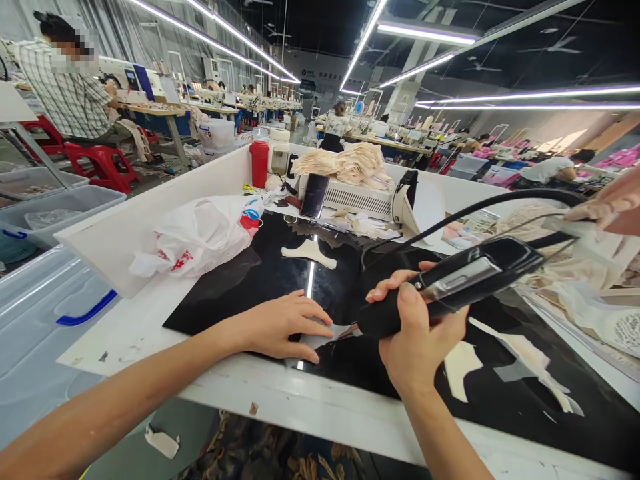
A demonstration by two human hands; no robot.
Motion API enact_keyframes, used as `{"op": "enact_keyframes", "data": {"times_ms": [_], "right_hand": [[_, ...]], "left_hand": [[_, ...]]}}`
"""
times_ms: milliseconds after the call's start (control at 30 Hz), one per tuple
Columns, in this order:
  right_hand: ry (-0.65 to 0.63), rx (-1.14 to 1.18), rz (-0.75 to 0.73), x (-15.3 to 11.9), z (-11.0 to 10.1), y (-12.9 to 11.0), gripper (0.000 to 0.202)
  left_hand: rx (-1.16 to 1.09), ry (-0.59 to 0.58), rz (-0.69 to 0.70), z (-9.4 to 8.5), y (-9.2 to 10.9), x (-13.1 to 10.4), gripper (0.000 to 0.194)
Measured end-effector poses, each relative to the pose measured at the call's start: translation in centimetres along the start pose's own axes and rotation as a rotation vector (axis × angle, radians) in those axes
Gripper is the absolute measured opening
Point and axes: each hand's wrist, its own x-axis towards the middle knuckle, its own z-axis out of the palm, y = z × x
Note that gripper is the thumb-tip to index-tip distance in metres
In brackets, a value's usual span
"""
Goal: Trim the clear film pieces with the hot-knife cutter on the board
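My right hand (pixel 423 333) is wrapped round a black corded hand tool (pixel 455 280) with a silver lever along its top. The tool's narrow metal tip (pixel 347 331) points left and down at a small pale translucent piece (pixel 320 339) on the black mat (pixel 240 293). My left hand (pixel 287 327) lies on the mat with its fingers spread, the fingertips at that piece. Cream fabric cutouts lie about: one curved piece (pixel 309 252) beyond my left hand, one short piece (pixel 461 370) and a long strip (pixel 530 360) right of my right hand.
A white plastic bag (pixel 200 233), a phone (pixel 314 195), a red cup (pixel 259 163) and a stack of cream fabric (pixel 345 163) stand toward the back. Another person's hand (pixel 613 207) is at the right, near the tool's cable (pixel 480 200). Clear bins (pixel 65 207) stand left.
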Motion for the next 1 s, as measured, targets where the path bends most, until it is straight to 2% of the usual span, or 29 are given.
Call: {"op": "enact_keyframes", "data": {"times_ms": [133,267,833,1000], "right_hand": [[0.044,-0.005,-0.035,0.6,-0.7,0.0,0.035],[0.037,-0.019,-0.03,0.8,-1.1,0.3,0.034],[0.044,-0.046,-0.033,1.0,-1.1,0.4,0.034],[0.108,-0.061,-0.068,1.8,-1.5,0.0,0.034]], "left_hand": [[-0.011,0.009,-0.004,0.1,-0.1,-0.2,0.041],[-0.017,0.003,-0.017,0.2,-0.2,-0.2,0.042],[-0.022,-0.002,-0.032,0.0,0.0,-0.1,0.042],[-0.025,-0.007,-0.03,0.1,-0.2,-0.2,0.041]]}}
